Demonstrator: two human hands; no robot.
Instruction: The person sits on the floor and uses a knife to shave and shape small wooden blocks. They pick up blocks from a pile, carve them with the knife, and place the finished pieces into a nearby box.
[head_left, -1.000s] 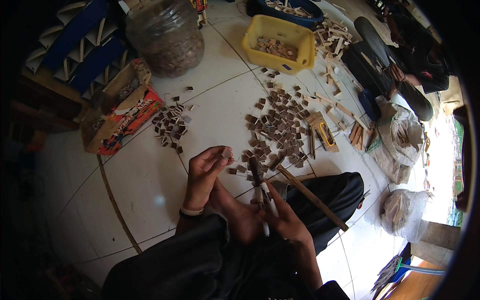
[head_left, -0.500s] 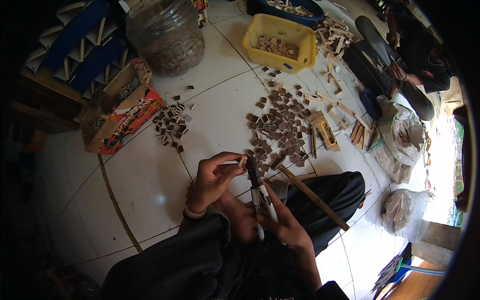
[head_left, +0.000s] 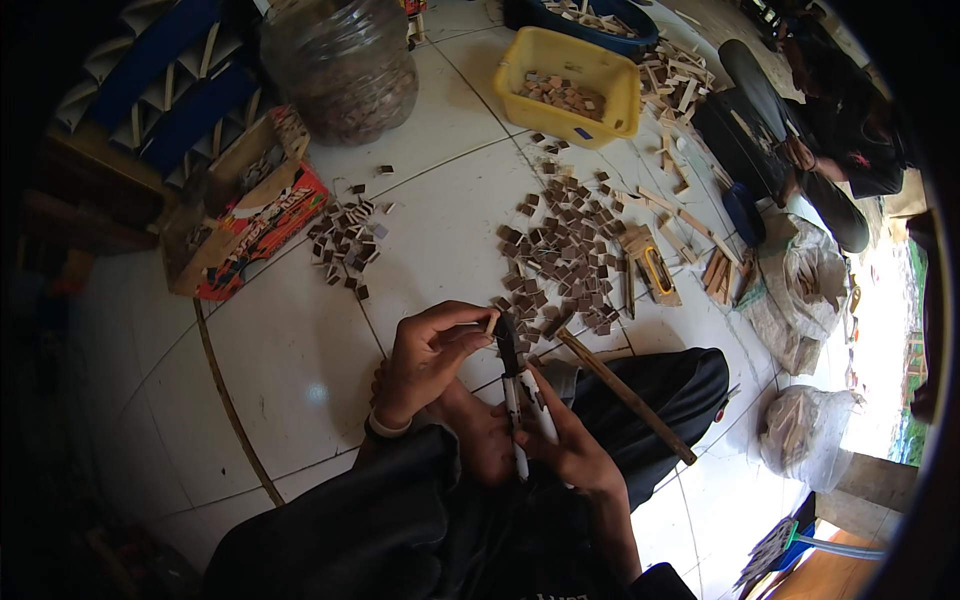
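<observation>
Between thumb and fingertips, my left hand [head_left: 425, 360] is closed on a small wooden piece [head_left: 492, 322], light on the side I see. My right hand [head_left: 578, 450] is wrapped round the worn white handles of a pair of pliers [head_left: 507, 345]. The dark jaws point away from me and meet the small piece; whether they grip it I cannot make out. Just beyond lies a broad scatter of small dark-faced square pieces [head_left: 572, 235] on the floor. A smaller pile of such pieces [head_left: 347, 235] lies farther left.
A wooden stick [head_left: 630, 395] rests by my right knee. Ahead stand a yellow tub [head_left: 625, 100] holding small pieces, a clear plastic container [head_left: 340, 70] and a red-printed carton [head_left: 265, 235]. Sacks [head_left: 790, 290] and wood strips lie right. Another person [head_left: 850, 140] sits at the far right.
The view has shifted slightly, so the floor and containers sit a little differently in the picture. Both hands and the pliers stay nearly where they were, the small piece still held at the jaws.
</observation>
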